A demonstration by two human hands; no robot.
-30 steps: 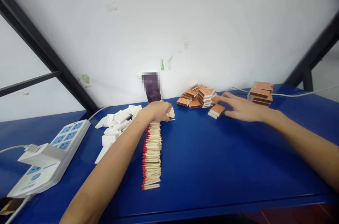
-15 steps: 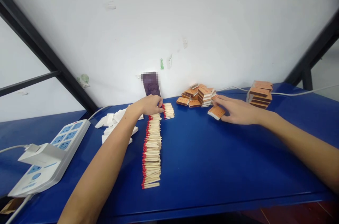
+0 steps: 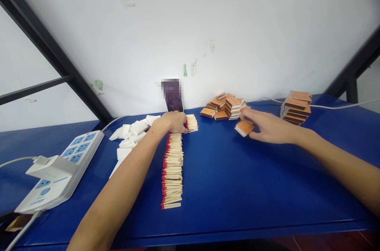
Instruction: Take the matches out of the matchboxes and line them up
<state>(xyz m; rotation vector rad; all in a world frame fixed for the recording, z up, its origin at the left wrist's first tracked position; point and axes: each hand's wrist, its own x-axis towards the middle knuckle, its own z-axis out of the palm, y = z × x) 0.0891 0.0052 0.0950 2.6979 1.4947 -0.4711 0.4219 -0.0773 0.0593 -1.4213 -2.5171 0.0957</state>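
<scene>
My right hand grips an orange matchbox between thumb and fingers, tilted and just in front of the matchbox pile. My left hand is closed at the far end of a long row of red-tipped matches. Its curled fingertips touch the red heads of a smaller bunch of matches; whether anything is pinched between them is hidden. Behind the right fingertips, several matchboxes lie stacked and heaped against the wall.
White folded paper pieces lie left of the match row. A white power strip with a plugged-in adapter stands farther left. A dark phone-like slab leans on the wall. Another matchbox stack stands at the back right, near a white cable.
My left hand has shifted slightly right, closer over the smaller bunch of matches. The matchbox in my right hand has tilted a little and come off the table. The camera view has shifted slightly.
</scene>
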